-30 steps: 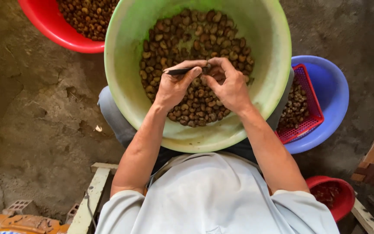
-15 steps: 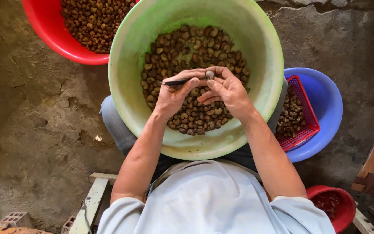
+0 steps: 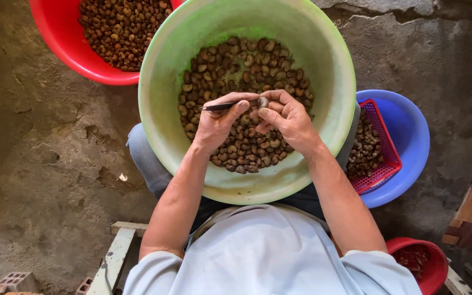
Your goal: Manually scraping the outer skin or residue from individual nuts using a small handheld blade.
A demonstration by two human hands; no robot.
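Over the green basin (image 3: 323,125) of nuts on our lap, our left hand (image 3: 217,123) grips a thin blade (image 3: 222,106); our right hand (image 3: 288,117) pinches one nut (image 3: 263,102). Red basin (image 3: 61,43) ahead, blue bowl (image 3: 405,131) with red basket (image 3: 381,147) at right.

Hands (image 3: 252,117) over nuts (image 3: 236,65) in lap basin (image 3: 159,109), 2nd basin (image 3: 61,43) behind-left, basket (image 3: 381,158) in right bowl (image 3: 405,125)

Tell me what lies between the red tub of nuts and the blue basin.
In the head view, the large green plastic basin of brown nuts sits between them, with both hands, left hand and right hand, over it.
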